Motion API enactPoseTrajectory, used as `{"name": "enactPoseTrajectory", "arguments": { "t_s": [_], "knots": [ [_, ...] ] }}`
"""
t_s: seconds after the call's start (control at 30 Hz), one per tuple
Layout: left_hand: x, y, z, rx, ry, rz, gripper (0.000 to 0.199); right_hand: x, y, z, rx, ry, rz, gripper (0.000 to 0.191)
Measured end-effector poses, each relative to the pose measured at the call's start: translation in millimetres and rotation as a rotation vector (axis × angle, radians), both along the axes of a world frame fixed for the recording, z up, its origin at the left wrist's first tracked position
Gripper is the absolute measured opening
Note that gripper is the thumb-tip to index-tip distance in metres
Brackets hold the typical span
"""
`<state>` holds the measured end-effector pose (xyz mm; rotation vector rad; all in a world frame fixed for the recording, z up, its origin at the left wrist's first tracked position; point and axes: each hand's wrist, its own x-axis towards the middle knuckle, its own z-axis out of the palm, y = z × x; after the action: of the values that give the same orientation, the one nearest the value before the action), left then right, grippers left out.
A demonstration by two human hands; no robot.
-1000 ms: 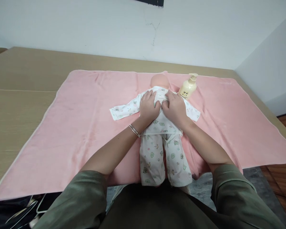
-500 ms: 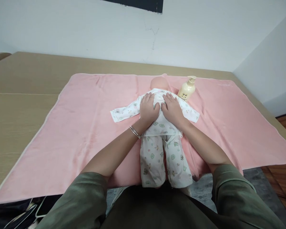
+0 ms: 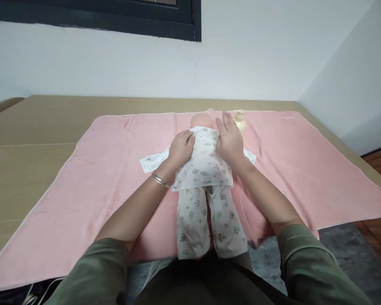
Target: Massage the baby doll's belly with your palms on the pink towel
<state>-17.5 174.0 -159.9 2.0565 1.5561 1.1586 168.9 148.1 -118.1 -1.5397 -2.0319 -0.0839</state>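
A baby doll (image 3: pixel 204 168) lies stretched out in a white printed top and trousers, its bald head (image 3: pixel 202 120) pointing away from me and its face out of sight. My left hand (image 3: pixel 182 148) rests along the left side of its upper body, fingers laid over the shoulder area, holding nothing. On the other side, my right hand (image 3: pixel 230 142) has its fingers stretched and pointing up, the palm edge at the doll's right side. Whether that palm touches the shirt is hard to see. Behind the right hand stands a cream pump bottle (image 3: pixel 240 120), partly hidden.
Under the doll a pink blanket (image 3: pixel 114 169) covers much of the wooden table (image 3: pixel 25 169) and hangs over its front edge. A white wall (image 3: pixel 257 55) with a dark window frame (image 3: pixel 165 27) rises behind. The doll's trouser legs reach the near edge, by my body.
Both hands have moved apart, from flat on the middle of the doll's back out to its sides. My right fingers have lifted. The view has tilted up, showing more window frame.
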Motion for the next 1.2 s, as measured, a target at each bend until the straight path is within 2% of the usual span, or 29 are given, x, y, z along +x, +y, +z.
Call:
{"name": "enactPoseTrajectory", "arguments": {
  "t_s": [0.07, 0.13, 0.2, 0.3, 0.37, 0.47, 0.6, 0.73, 0.87, 1.03, 1.2],
  "knots": [
    [10, -8, 13.7, -0.036, -0.17, -0.028, 0.052, 16, 5, 14.0, 0.052, 0.064, -0.074, 0.061],
    [26, -14, 28.0, -0.14, -0.371, -0.155, 0.071, 33, 13, 22.6, 0.051, 0.123, -0.12, 0.063],
    [45, -12, 40.9, -0.283, -0.491, -0.323, 0.089, 46, 21, 25.4, 0.018, 0.144, -0.099, 0.065],
    [73, 7, 54.8, -0.44, -0.562, -0.464, 0.095, 54, 29, 23.5, -0.03, 0.143, -0.001, 0.066],
    [89, 27, 60.4, -0.51, -0.617, -0.497, 0.094, 53, 30, 21.4, -0.037, 0.135, 0.03, 0.066],
    [107, 53, 65.7, -0.534, -0.686, -0.492, 0.086, 51, 30, 18.9, -0.063, 0.098, -0.006, 0.065],
    [119, 60, 70.0, -0.559, -0.813, -0.432, 0.082, 49, 30, 19.4, -0.076, -0.033, -0.1, 0.057],
    [107, 40, 70.0, -0.667, -0.97, -0.432, 0.085, 41, 35, 23.7, -0.032, -0.117, -0.176, 0.054],
    [74, 11, 68.3, -0.755, -1.104, -0.365, 0.07, 28, 40, 26.3, -0.004, -0.18, -0.232, 0.051],
    [33, -23, 75.6, -0.755, -0.916, -0.416, 0.069, 20, 41, 23.7, -0.004, -0.121, -0.273, 0.048],
    [16, -49, 79.7, -0.583, -0.746, -0.397, 0.065, 23, 42, 16.9, 0.024, -0.08, -0.245, 0.049]
  ]
}}
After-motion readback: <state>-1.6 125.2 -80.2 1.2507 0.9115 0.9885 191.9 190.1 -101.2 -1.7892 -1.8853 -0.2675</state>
